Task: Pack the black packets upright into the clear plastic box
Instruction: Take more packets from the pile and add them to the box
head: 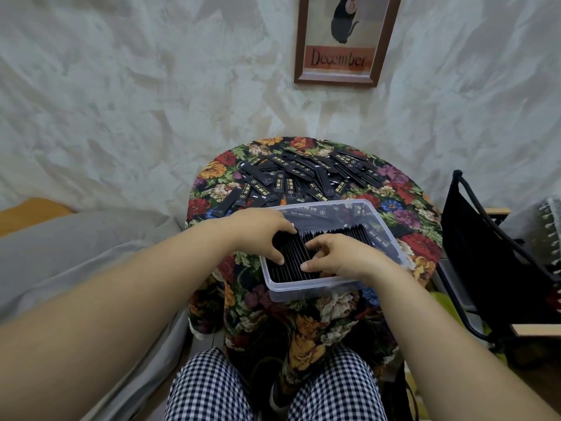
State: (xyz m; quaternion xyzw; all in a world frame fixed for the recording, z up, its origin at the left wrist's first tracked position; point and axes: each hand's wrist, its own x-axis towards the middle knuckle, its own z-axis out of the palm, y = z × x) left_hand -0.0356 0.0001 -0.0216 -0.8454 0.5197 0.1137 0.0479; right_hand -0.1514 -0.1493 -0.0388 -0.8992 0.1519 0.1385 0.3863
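Two hands work inside the box point(303, 287), a clear plastic tub at the near edge of a small round counter point(420, 243) under a flowered cloth. The packets point(291, 264) already packed stand on edge in a tight black row that fills the box's near-left part and runs on toward its right wall. The left hand point(261, 232) comes in over the box's left rim, its fingers point(290, 229) curled over the far side of the row and its thumb on the near side, so it grips a bundle of them. The right hand point(343, 256) sits over the box's near-right part; its bent fingers point(315, 245) and thumb pinch the tops of the packets just beside the left hand. Beyond the box's far wall a loose pile point(303, 177) of the same black packets lies flat and jumbled on the cloth. Left of the box is a bed point(76, 253) in grey sheets, right of it a black folding chair point(485, 253). On the wall beyond the box hangs a framed print point(340, 60) reading "December". Below the box show knees in checked trousers point(212, 387).
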